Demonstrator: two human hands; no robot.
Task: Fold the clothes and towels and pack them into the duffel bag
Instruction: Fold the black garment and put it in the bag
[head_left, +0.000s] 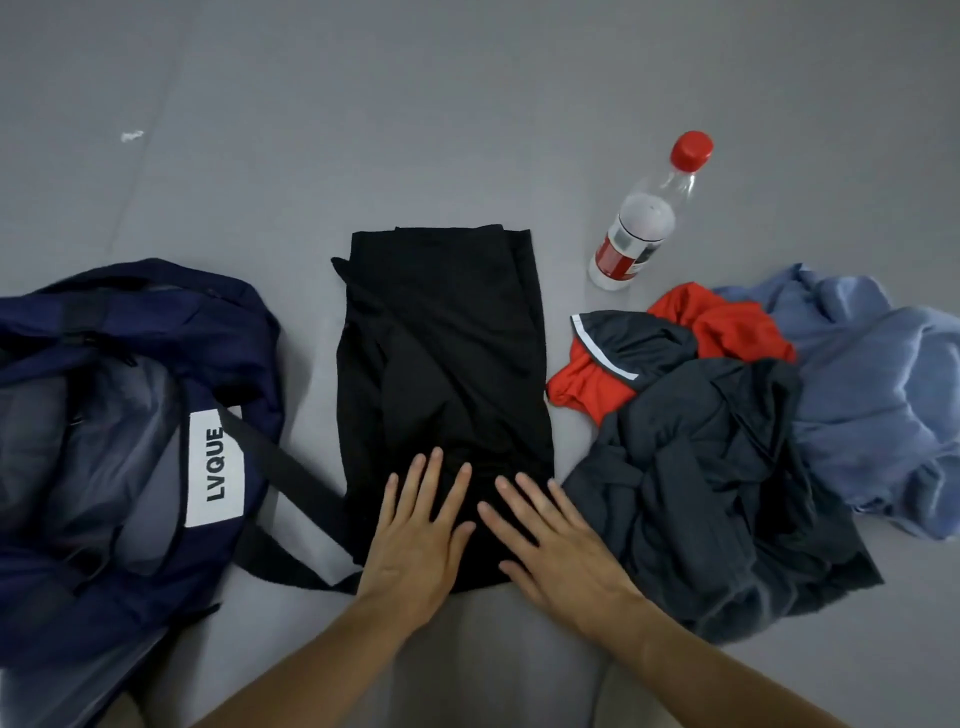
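Note:
A black garment (441, 353) lies folded into a long rectangle on the grey floor in the middle. My left hand (421, 535) and my right hand (550, 545) both press flat on its near end, fingers straight and spread. The navy duffel bag (130, 415) sits open at the left, its white label facing up and a black strap (291, 478) reaching toward the garment. To the right lies a loose pile: a dark grey garment (701, 493), a red garment (727, 327) and a light blue towel (883, 395).
A clear plastic bottle (644, 218) with a red cap stands behind the pile, right of the black garment. A small white scrap (131, 136) lies on the floor at the far left. Grey floor stretches beyond the garment.

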